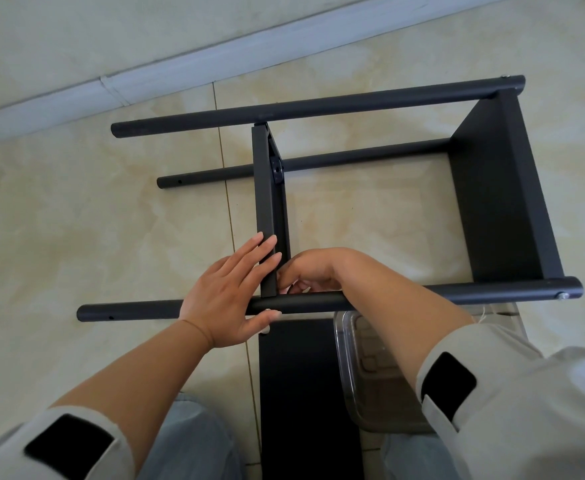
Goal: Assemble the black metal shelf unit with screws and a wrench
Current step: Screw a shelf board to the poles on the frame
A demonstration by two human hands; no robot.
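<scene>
The black shelf frame lies on its side on the tiled floor. Its near pole (405, 295) and far pole (318, 107) run left to right, with a third pole (353, 157) below. One shelf panel (502, 188) is fixed at the right end, with a screw (561, 296) at the near pole's tip. A middle shelf panel (266, 202) stands on edge between the poles. My left hand (232, 292) presses flat against this panel's left face, thumb under the near pole. My right hand (304, 271) curls its fingers at the joint of panel and pole; what they hold is hidden.
Another black panel (304, 393) lies flat on the floor between my knees. A clear plastic box (363, 368) sits to its right, under my right forearm. A white baseboard (214, 60) and wall run across the far side.
</scene>
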